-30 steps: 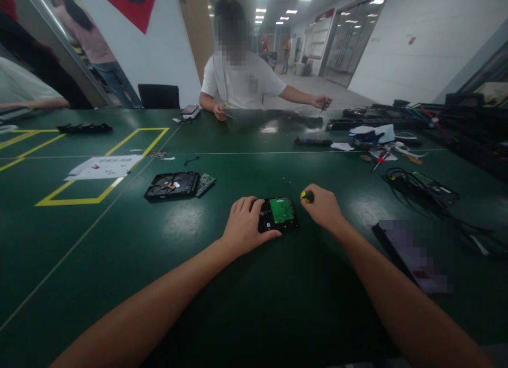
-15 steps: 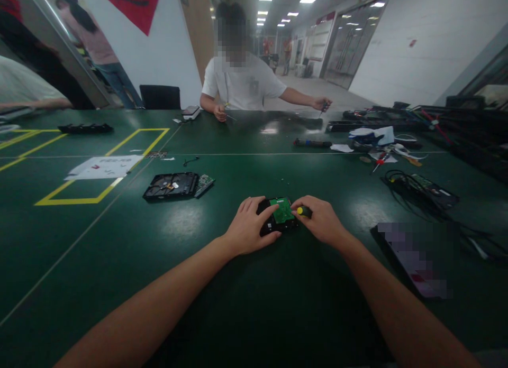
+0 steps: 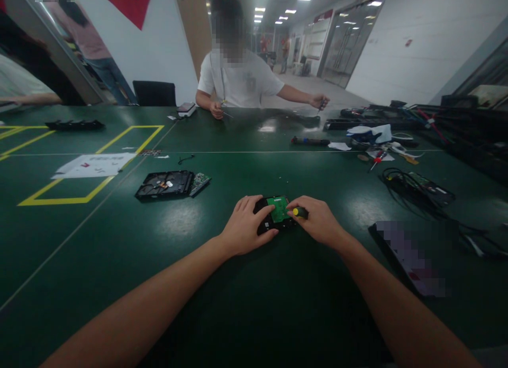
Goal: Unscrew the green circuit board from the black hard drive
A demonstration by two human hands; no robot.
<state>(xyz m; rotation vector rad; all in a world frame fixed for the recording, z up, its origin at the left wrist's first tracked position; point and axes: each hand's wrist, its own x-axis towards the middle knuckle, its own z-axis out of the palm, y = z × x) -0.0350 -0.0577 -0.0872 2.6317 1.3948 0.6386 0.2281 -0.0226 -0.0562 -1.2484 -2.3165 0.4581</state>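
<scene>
Shows a dark green table point(image 3: 198, 262) from head height, with a black hard drive point(image 3: 278, 227) lying flat just ahead of both forearms and its green circuit board point(image 3: 278, 209) facing up. Shows the left hand point(image 3: 244, 228) spread over the drive's near left corner, fingers loosely curved, pressing it down. Shows the right hand point(image 3: 317, 222) closed around a screwdriver point(image 3: 298, 212) with a yellow cap, tip hidden at the board's right edge. Reads as partway through: board not yet off the drive, no loose screws discernible beside it. Further left, well apart, shows a second drive point(image 3: 162, 184) already opened, its bare board point(image 3: 199, 180) just beside it. Across the table, shows a seated person point(image 3: 242, 80) in a white shirt, busy with separate tools.
</scene>
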